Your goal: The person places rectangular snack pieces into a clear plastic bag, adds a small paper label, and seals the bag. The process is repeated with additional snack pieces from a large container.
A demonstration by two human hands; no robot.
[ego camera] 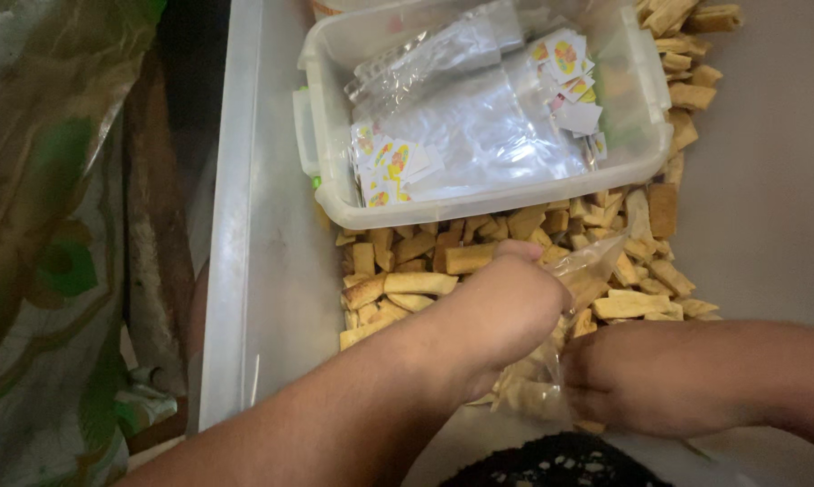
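Left hand (506, 307) closed around snack sticks, knuckles up, pushed into the mouth of a clear bag (569, 298). Right hand (650, 379) pinches the bag's near edge, holding it open over the loose snack pile (425, 271). Small tub (488, 117) of spare bags and stickers sits just beyond, within reach

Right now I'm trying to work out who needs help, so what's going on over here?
A person is filling a small clear plastic bag with fried snack sticks from a heap in a large clear tub. The left hand is at the bag's mouth over the heap; the right hand holds the bag's lower part, which already has sticks in it. Behind sits a smaller clear box with empty bags and small printed labels.
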